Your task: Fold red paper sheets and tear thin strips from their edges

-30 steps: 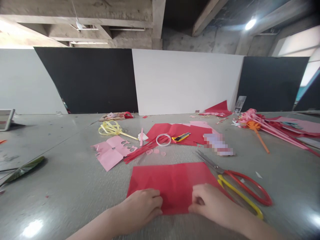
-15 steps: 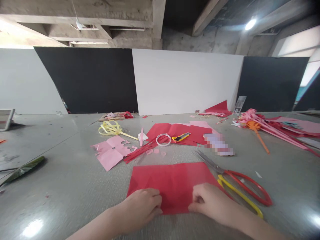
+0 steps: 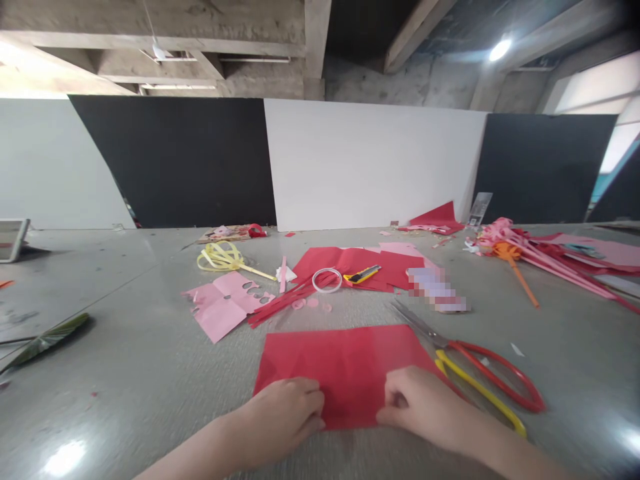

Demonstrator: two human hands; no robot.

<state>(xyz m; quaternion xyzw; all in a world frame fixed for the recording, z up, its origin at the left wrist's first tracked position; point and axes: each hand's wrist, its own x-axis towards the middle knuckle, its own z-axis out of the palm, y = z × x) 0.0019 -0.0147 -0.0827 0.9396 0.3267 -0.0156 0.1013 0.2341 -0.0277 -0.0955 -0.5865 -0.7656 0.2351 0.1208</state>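
A sheet of red paper [image 3: 345, 367] lies on the grey table in front of me, with faint creases across it. My left hand [image 3: 293, 407] grips its near edge on the left, fingers curled and closed. On the right part of that same edge, my right hand [image 3: 413, 403] pinches the paper between thumb and bent fingers. Just beyond my right hand lie large scissors [image 3: 440, 343] with one red and one yellow handle; their blades point away to the left, close to the sheet's right side.
Behind the sheet are a roll of tape [image 3: 327, 281], a yellow utility knife [image 3: 363, 274], more red paper [image 3: 320, 260], cut pink paper [image 3: 225, 303] and a blurred-out phone [image 3: 437, 288]. A yellow paper-strip ornament [image 3: 220, 256] sits left, a green leaf [image 3: 55, 340] farther left, and pink strips [image 3: 545, 257] right.
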